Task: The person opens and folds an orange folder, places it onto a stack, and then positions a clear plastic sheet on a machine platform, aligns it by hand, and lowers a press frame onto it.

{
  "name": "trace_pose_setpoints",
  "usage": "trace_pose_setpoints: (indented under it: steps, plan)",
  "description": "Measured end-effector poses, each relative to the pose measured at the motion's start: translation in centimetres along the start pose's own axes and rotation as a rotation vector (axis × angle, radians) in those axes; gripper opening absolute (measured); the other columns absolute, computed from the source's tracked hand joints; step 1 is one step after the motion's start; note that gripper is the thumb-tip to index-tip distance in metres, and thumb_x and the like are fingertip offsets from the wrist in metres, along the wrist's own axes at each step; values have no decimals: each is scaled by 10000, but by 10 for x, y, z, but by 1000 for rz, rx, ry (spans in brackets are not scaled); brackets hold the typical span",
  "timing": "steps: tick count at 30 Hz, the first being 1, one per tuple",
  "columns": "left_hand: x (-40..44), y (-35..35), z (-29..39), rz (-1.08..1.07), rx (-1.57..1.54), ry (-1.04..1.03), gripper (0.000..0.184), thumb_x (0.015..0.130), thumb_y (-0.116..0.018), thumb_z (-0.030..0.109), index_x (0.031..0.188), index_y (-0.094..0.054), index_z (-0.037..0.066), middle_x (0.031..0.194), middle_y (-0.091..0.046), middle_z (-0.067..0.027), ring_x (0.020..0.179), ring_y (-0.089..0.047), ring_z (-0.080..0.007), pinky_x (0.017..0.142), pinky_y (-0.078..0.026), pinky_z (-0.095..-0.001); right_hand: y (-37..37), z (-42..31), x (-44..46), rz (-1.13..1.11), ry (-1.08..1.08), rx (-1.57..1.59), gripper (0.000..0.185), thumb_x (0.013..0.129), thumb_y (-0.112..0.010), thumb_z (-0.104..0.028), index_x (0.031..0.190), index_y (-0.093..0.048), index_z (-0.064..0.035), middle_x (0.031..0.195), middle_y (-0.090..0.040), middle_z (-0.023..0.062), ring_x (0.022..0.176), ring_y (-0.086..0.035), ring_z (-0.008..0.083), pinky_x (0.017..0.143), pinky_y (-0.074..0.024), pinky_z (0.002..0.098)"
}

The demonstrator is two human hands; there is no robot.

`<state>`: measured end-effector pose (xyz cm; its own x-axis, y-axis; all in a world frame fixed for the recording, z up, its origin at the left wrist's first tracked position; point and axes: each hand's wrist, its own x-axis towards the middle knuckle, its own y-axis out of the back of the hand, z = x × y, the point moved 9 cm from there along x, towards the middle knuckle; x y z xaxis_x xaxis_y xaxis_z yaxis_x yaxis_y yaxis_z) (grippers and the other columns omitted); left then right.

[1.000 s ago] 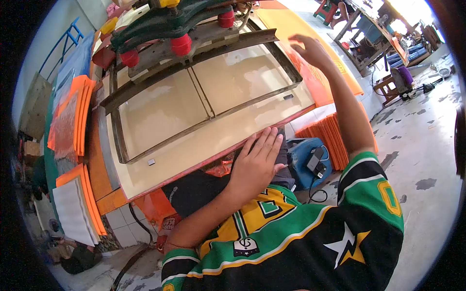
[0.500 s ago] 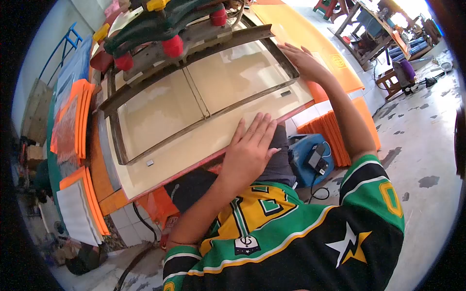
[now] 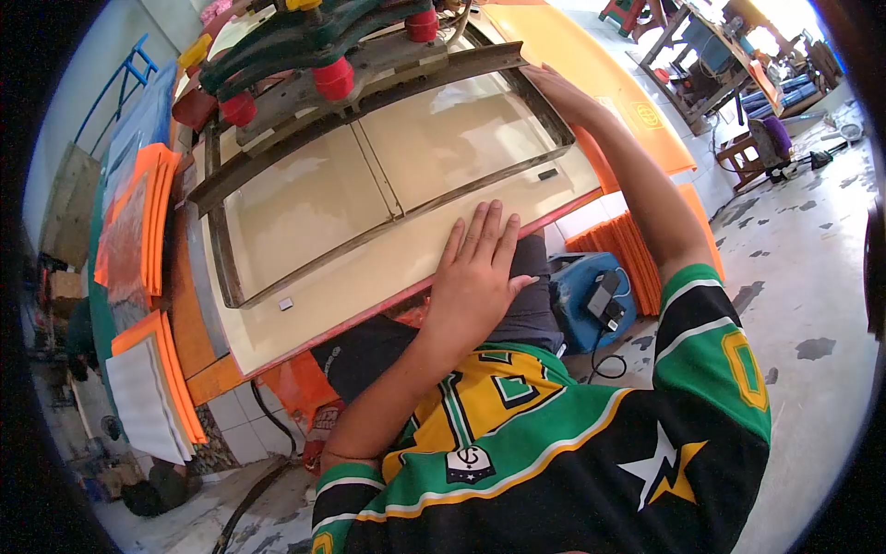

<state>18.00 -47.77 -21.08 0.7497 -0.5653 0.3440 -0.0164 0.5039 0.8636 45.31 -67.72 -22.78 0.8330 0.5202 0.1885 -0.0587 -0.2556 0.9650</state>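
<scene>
A dark metal frame (image 3: 337, 257) with a central divider lies on a cream sheet (image 3: 351, 312) covering a board with a red front edge. My left hand (image 3: 475, 263) rests palm down at the sheet's front edge, fingers stretched and slightly apart, holding nothing. At the frame's far right corner is my right hand (image 3: 560, 95), its fingers extended and partly hidden, with no held object visible. Above the frame's rear part stands a green press head (image 3: 295, 55) with red knobs (image 3: 333, 79) and a long metal bar (image 3: 369, 103) across it. Two small dark pieces (image 3: 548, 174) sit on the sheet.
Orange folded sheets (image 3: 138, 222) and a white foam stack (image 3: 148, 397) lie at left. A yellow-orange sheet (image 3: 600, 74) spreads behind on the right. Below it are an orange stack (image 3: 620, 263) and a blue container (image 3: 577, 300) with a black adapter (image 3: 604, 305). A workbench (image 3: 711, 55) stands farther back.
My left hand has shifted slightly up along the front edge. My right hand has moved a little up and left, closer against the frame's corner.
</scene>
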Motion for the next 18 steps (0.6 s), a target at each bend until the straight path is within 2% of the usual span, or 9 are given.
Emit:
trace_pose_setpoints:
  steps: [3,5,6,8,12,14,15,16,18]
  plan:
    - [0,-2,0,15,-6,7,799,888,-714,445,1511,-445,25,1597,-377,-218,1500,-345,-362,1220,-280,-514,1,0,4,36,58,146,463,1093,-422,-323,1513,-453,-132,1510,-527,142,1431,-445,347,1217,-284,518]
    - [0,0,0,22,-20,22,813,875,-724,461,1514,-449,41,1603,-355,-235,1502,-332,-383,1220,-280,-522,5,12,2,31,-111,275,450,1086,-453,-335,1479,-488,-119,1454,-571,178,1381,-502,369,1169,-372,476]
    - [0,0,-1,24,-24,26,813,875,-724,461,1514,-449,41,1603,-355,-235,1502,-332,-383,1220,-280,-522,9,8,-1,26,-110,273,450,1086,-453,-335,1479,-488,-119,1454,-571,178,1381,-502,369,1169,-372,476]
    - [-1,1,-3,47,-41,38,826,868,-727,471,1518,-446,46,1602,-339,-256,1501,-320,-409,1222,-277,-528,36,0,-14,208,-95,101,451,1059,-530,-351,1422,-560,-85,1446,-586,164,1365,-533,342,1135,-421,439]
    - [0,-2,-2,35,-22,27,835,869,-721,487,1518,-444,41,1593,-344,-270,1497,-319,-420,1222,-275,-531,43,12,-38,142,-184,-33,449,1057,-539,-369,1412,-575,-97,1457,-578,164,1403,-497,333,1163,-388,447]
    - [1,-1,-3,43,-14,50,842,870,-712,504,1518,-443,40,1594,-344,-268,1495,-322,-418,1224,-271,-530,37,10,-46,96,-121,-6,463,1046,-556,-411,1335,-617,-55,1423,-596,168,1353,-529,364,1114,-429,430]
    - [2,-2,-1,39,-13,42,842,870,-712,504,1518,-443,40,1594,-344,-268,1495,-322,-418,1224,-271,-530,37,2,-48,56,-100,39,523,1047,-530,-473,1397,-589,-88,1514,-523,150,1451,-429,346,1167,-377,439]
    - [3,-1,-3,49,-6,64,841,873,-707,510,1518,-443,39,1597,-340,-266,1497,-318,-417,1223,-271,-528,32,8,-49,59,-107,40,523,1047,-530,-473,1397,-589,-88,1514,-523,150,1451,-429,346,1167,-377,439]
    - [4,-1,-4,55,2,88,841,876,-702,515,1519,-443,39,1599,-336,-265,1499,-315,-415,1222,-271,-527,22,16,-45,86,-95,-80,499,1067,-493,-405,1514,-504,-185,1611,-419,125,1525,-316,329,1229,-279,472]
